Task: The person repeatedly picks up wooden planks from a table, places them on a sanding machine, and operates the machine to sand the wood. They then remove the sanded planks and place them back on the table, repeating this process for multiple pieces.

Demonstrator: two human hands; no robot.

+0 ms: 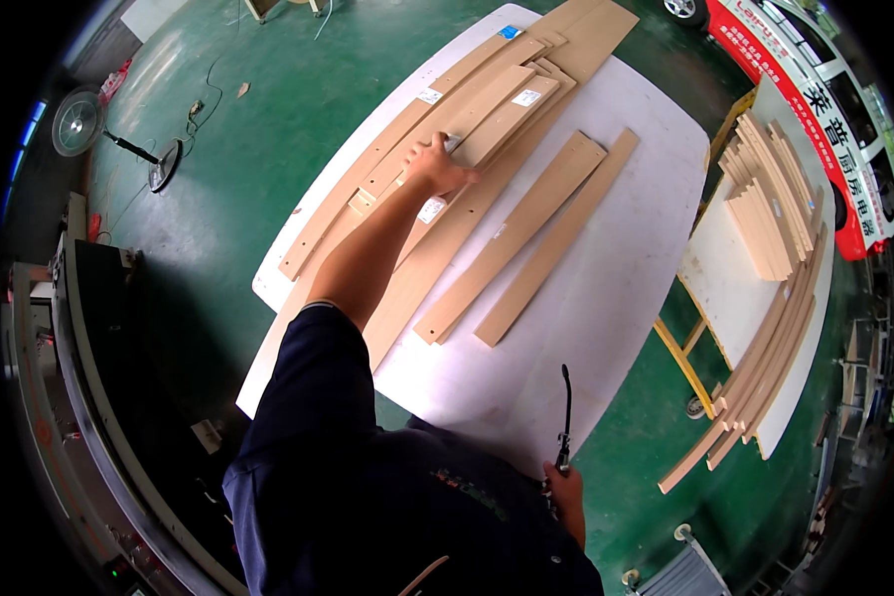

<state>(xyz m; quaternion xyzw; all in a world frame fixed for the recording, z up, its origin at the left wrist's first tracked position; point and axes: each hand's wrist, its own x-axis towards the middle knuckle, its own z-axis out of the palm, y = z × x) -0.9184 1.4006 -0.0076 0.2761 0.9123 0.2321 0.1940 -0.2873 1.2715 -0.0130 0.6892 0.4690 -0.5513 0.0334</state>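
My left hand (437, 166) reaches far across the white table and grips a narrow light-wood board (502, 124) from above. Its fingers lie over the far-left side and the thumb is by the right edge. That board lies on a stack of similar boards (368, 164), some bearing white labels. Low at the right, close to my body, my right hand (566, 494) is closed around an air blow gun (564, 447) with a long, thin, black nozzle bent at the tip. Its handle is mostly hidden by the hand. Two separate boards (512, 238) (561, 238) lie right of the stack.
The white tabletop (606, 328) carries the boards. To the right, a yellow-framed cart (700, 343) holds stacked wood strips (765, 219). A red and white van (815, 89) stands beyond. A round fan (77, 121) and a machine (79, 397) are at the left.
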